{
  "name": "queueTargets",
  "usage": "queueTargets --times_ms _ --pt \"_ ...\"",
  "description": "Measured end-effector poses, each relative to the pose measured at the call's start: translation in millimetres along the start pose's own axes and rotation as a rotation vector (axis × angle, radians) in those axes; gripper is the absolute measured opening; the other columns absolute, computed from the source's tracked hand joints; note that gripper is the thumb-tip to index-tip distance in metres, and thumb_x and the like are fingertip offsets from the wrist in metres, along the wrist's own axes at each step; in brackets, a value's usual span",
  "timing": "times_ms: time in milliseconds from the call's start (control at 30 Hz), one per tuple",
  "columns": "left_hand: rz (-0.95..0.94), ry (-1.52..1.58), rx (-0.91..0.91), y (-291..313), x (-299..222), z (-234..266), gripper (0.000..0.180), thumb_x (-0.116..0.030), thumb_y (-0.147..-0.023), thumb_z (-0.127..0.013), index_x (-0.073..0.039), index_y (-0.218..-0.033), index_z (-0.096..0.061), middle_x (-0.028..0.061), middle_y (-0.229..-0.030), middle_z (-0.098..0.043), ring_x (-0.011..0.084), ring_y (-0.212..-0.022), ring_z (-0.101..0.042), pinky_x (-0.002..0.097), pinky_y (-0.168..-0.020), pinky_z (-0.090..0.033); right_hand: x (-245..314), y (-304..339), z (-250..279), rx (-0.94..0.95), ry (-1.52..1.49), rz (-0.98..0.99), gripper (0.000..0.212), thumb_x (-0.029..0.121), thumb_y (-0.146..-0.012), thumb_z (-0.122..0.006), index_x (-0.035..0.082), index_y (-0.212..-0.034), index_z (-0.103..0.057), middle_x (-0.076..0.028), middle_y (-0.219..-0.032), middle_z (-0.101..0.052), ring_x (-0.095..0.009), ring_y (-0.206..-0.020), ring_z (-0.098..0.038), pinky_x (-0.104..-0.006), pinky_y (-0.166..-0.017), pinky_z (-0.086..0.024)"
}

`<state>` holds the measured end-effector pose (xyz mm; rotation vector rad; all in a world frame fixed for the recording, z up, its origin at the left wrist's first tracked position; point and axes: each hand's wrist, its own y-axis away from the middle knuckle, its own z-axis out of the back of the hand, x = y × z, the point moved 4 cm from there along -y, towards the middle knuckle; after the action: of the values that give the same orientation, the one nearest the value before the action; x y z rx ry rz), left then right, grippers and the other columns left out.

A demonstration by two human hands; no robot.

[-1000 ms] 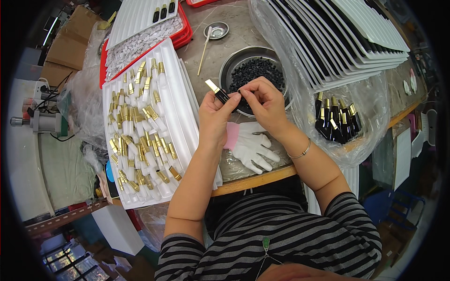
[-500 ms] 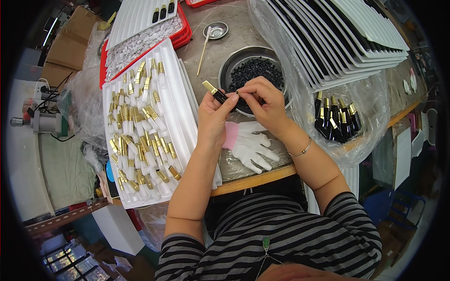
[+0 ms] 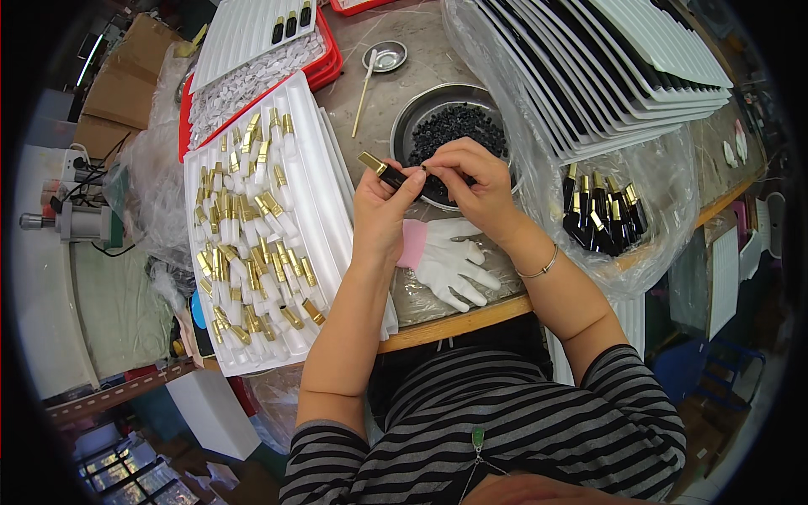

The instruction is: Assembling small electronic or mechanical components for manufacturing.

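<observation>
In front of the metal bowl, my left hand [image 3: 377,210] is closed round a black tube with a gold cap [image 3: 392,176]; the capped end points up and left. The thumb lies along the tube's lower end. My right hand [image 3: 478,187] pinches at that lower end, thumb and forefinger pressed together and touching the left fingertips. What sits in this pinch is too small to make out. Just behind the hands stands the round metal bowl [image 3: 404,115], holding small black pieces [image 3: 454,126]. A white glove with a pink cuff [image 3: 450,265] lies below the hands.
Left, a white ribbed tray [image 3: 324,223] bears many gold-capped clear pieces [image 3: 225,206]. Behind it is a red tray [image 3: 328,67] of small white parts. A cotton swab [image 3: 364,101] leans on a small metal dish [image 3: 391,57]. Right are stacked trays [image 3: 589,93] and bagged black tubes [image 3: 599,220].
The tube and my left hand have shifted very slightly left, and the tube has tipped a little flatter. The right hand keeps its pinch at the tube's lower end.
</observation>
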<state>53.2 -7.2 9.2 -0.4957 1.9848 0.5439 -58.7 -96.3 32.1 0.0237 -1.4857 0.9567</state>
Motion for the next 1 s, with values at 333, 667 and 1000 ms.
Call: queueTargets --times_ms 333,667,1000 --pt "-0.020 -0.010 -0.060 0 -3 2 0.028 0.000 -0.077 -0.066 -0.005 -0.094 -0.045 0.0088 -0.084 -0.063 0.0102 -0.074 -0.059 0.0209 -0.069 -0.046 0 -1 -1 0.038 0.086 0.147 0.012 -0.004 -0.073 -0.064 0.000 -0.085 -0.064 -0.008 -0.078 -0.060 -0.015 -0.061 -0.056 -0.0228 -0.052 -0.043" --pt "-0.158 -0.220 -0.075 3 -12 -5 0.031 0.001 -0.076 -0.066 -0.005 -0.095 -0.043 0.0104 -0.082 -0.064 0.0090 -0.074 -0.056 0.0206 -0.068 -0.043 2 -3 4 0.049 0.104 0.142 0.012 -0.002 -0.073 -0.066 0.001 -0.085 -0.065 -0.007 -0.075 -0.061 -0.012 -0.059 -0.056 -0.0217 -0.049 -0.042" --pt "-0.124 -0.121 -0.060 2 -11 -5 0.029 0.000 -0.076 -0.066 -0.005 -0.096 -0.045 0.0092 -0.084 -0.063 0.0094 -0.074 -0.057 0.0212 -0.067 -0.044 1 -3 4 0.061 0.080 0.026 0.012 -0.002 -0.073 -0.066 0.002 -0.085 -0.066 -0.006 -0.076 -0.062 -0.009 -0.058 -0.055 -0.0203 -0.047 -0.041"
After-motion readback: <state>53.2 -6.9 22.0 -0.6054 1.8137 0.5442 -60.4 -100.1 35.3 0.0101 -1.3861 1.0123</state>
